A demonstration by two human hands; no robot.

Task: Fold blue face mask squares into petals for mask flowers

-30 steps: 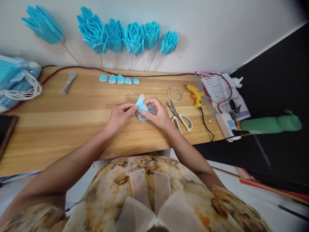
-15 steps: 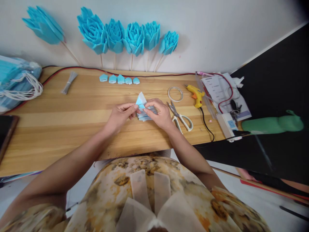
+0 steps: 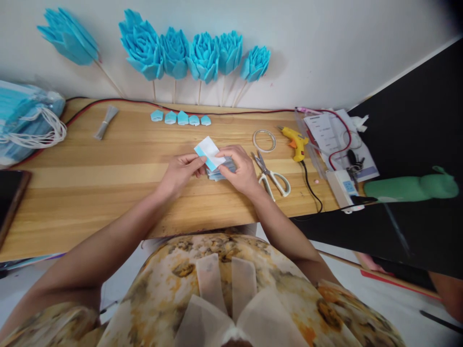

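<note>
Between my two hands is a small rectangular piece of fabric [image 3: 207, 147], white with a light-blue strip along its lower left edge. My left hand [image 3: 183, 169] pinches its lower left edge between thumb and fingers. On the other side, my right hand [image 3: 238, 166] grips the right corner the same way. Under and beside the right hand lies a stack of pale blue pieces [image 3: 216, 174], partly covered by the fingers. Behind my hands, several small folded blue pieces [image 3: 183, 118] stand in a row on the wooden table [image 3: 108, 188].
Scissors [image 3: 272, 176], a tape roll [image 3: 264, 140] and a yellow glue gun [image 3: 295, 142] lie to the right. Beyond them are a power strip [image 3: 343, 188] and a green bottle [image 3: 408, 187]. Blue flowers on sticks [image 3: 204, 57] lean against the wall. A phone [image 3: 12, 202] sits left.
The piece in my hands was folded to a point and now lies opened flat, showing its white face. Both hands stay in nearly the same place.
</note>
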